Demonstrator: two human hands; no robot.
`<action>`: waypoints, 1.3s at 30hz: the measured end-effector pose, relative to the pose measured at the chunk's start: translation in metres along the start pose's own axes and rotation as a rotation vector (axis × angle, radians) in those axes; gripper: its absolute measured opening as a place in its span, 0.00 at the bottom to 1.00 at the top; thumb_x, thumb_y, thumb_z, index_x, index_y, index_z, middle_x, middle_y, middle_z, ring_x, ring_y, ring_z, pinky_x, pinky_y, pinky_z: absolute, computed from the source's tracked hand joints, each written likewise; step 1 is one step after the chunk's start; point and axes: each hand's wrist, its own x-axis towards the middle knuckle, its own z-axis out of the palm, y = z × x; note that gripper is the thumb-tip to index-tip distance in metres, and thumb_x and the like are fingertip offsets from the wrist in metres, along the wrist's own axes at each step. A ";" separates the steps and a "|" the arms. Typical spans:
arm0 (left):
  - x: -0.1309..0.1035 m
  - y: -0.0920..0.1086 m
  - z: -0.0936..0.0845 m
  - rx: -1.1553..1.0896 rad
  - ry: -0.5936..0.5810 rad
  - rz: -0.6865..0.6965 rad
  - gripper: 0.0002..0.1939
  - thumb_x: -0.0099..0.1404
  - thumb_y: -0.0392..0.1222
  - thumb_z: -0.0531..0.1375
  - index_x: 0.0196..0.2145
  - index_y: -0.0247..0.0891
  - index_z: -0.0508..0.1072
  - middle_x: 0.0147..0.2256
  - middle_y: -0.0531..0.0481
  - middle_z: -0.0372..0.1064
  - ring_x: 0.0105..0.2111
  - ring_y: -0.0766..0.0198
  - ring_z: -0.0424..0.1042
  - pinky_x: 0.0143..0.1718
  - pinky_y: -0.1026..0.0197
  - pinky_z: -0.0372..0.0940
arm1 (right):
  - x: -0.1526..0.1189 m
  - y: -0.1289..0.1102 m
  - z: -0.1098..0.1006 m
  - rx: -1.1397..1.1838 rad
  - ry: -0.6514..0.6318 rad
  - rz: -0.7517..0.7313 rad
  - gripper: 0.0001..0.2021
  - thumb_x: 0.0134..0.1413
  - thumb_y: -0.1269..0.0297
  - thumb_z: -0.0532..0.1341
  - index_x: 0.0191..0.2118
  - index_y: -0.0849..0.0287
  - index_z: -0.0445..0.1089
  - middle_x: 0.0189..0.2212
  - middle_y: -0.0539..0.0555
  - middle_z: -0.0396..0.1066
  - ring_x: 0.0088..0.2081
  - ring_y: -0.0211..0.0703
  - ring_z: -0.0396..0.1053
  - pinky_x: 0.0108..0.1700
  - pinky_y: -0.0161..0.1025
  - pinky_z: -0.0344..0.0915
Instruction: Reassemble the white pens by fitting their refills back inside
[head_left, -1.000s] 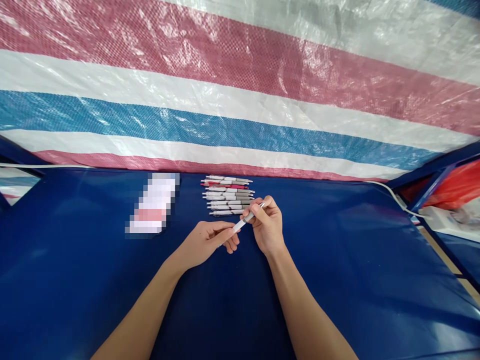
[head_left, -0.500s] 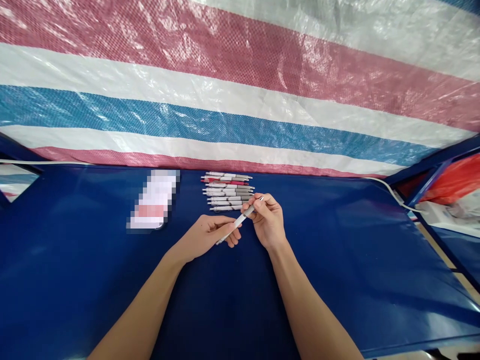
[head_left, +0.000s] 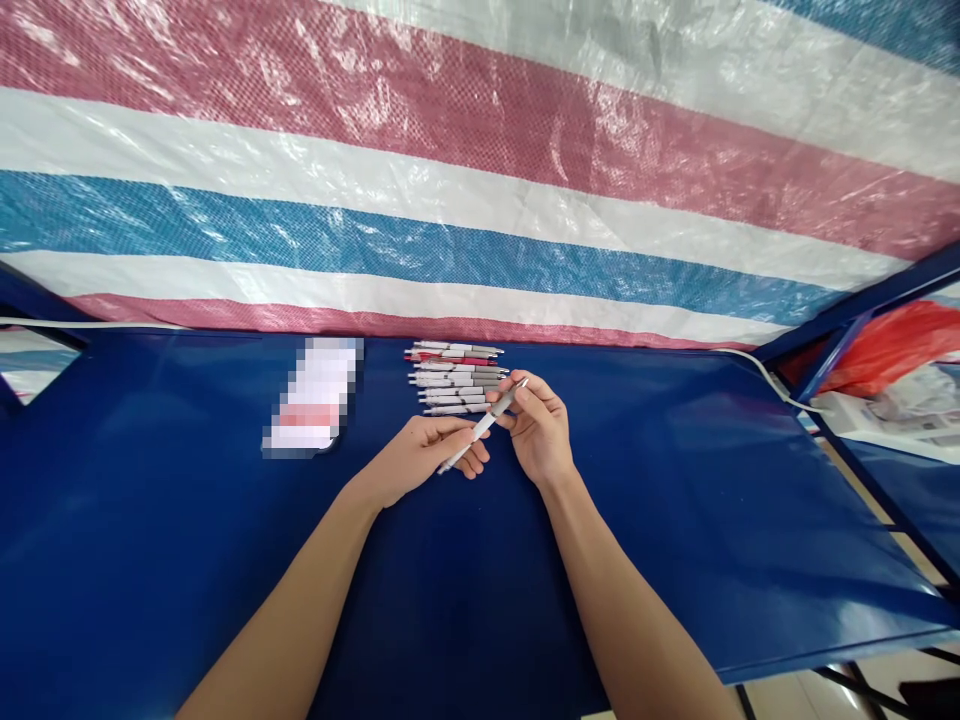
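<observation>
Apparently the pen [head_left: 485,422] is held in both hands so that neither end is left to swing: the left hand [head_left: 421,455] has its white barrel between thumb and fingers, while the right hand [head_left: 546,438] pinches the grey grip close to the metal tip. Both hands are narrowed on it, with the left fingers partly spread beneath. It slants above the worktop [head_left: 675,500], its tip end farther from the person and to the right, an angle that probably suits the two wrists coming in from either side.

Just beyond the hands, more pens [head_left: 451,381] lie flat in a close row, tips to the right, one of them red; lined up like this, they likely stay compact and within reach. Some at the far end look crowded together. To their left, well apart from them, lies a pixelated item [head_left: 313,390], too obscured to identify. A striped sheet [head_left: 450,180] rises behind the worktop.
</observation>
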 end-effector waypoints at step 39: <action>0.001 -0.012 0.017 0.583 0.436 0.275 0.11 0.64 0.46 0.61 0.40 0.41 0.79 0.34 0.51 0.78 0.31 0.61 0.74 0.36 0.62 0.68 | 0.001 0.004 0.005 0.035 0.120 -0.075 0.15 0.41 0.63 0.74 0.27 0.56 0.66 0.27 0.43 0.75 0.28 0.34 0.77 0.32 0.32 0.76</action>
